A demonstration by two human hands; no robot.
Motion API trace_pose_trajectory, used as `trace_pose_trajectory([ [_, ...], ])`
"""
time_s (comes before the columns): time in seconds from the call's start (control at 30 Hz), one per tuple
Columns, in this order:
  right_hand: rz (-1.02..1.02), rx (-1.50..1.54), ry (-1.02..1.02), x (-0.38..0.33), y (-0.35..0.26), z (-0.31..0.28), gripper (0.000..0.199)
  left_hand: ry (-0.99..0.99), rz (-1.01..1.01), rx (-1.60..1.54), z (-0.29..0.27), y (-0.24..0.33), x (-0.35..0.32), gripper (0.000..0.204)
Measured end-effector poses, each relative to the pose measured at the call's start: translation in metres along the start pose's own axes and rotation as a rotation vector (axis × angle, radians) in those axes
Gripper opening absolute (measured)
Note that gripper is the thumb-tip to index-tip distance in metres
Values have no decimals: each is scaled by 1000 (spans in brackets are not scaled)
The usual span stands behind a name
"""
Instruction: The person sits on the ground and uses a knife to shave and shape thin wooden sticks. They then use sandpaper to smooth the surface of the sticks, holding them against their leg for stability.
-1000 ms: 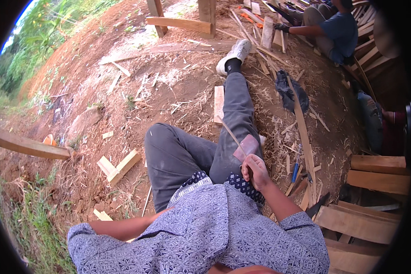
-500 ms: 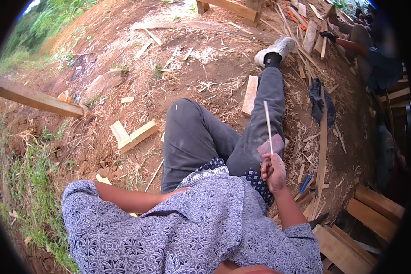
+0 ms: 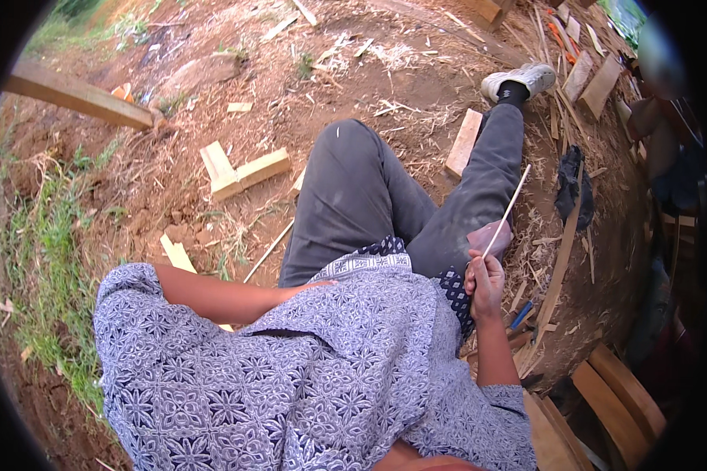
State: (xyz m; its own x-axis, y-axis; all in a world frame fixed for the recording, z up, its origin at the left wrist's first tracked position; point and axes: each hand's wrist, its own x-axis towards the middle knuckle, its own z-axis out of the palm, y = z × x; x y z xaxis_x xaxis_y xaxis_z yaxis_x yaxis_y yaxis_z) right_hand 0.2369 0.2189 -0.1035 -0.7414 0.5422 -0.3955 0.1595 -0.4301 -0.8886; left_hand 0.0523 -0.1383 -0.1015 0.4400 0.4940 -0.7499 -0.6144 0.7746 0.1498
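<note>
My right hand [image 3: 487,284] is closed around the lower end of a thin pale wooden stick [image 3: 509,210], which slants up and to the right above my outstretched right leg. Just beyond the fingers, a pinkish piece of sheet [image 3: 487,238], perhaps sandpaper, shows against that leg. Whether the fingers grip the sheet too, I cannot tell. My left hand [image 3: 313,288] rests at my lap, and the patterned shirt hides its fingers.
Two joined wood blocks [image 3: 239,174] lie left of my bent knee. A wood block [image 3: 465,143] sits beside my right leg. To the right are a black plastic bag [image 3: 571,188], a long wood strip [image 3: 556,286], a blue pen-like object [image 3: 522,315] and stacked timber [image 3: 617,392]. A beam [image 3: 78,96] juts in at left.
The whole view has shifted as my head turned. The stick has tilted from nearly upright to leaning right. The right hand still holds it, and the left has stayed at my lap.
</note>
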Motion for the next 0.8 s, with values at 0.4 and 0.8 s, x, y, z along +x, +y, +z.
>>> trace_pose_trajectory([
  [0.4, 13, -56, 20, 4, 2, 1, 24, -11, 83, -44, -11, -29, 1, 73],
  [0.8, 9, -73, 42, 4, -4, 7, 23, 874, 510, 1362, 73, 123, -161, 56],
])
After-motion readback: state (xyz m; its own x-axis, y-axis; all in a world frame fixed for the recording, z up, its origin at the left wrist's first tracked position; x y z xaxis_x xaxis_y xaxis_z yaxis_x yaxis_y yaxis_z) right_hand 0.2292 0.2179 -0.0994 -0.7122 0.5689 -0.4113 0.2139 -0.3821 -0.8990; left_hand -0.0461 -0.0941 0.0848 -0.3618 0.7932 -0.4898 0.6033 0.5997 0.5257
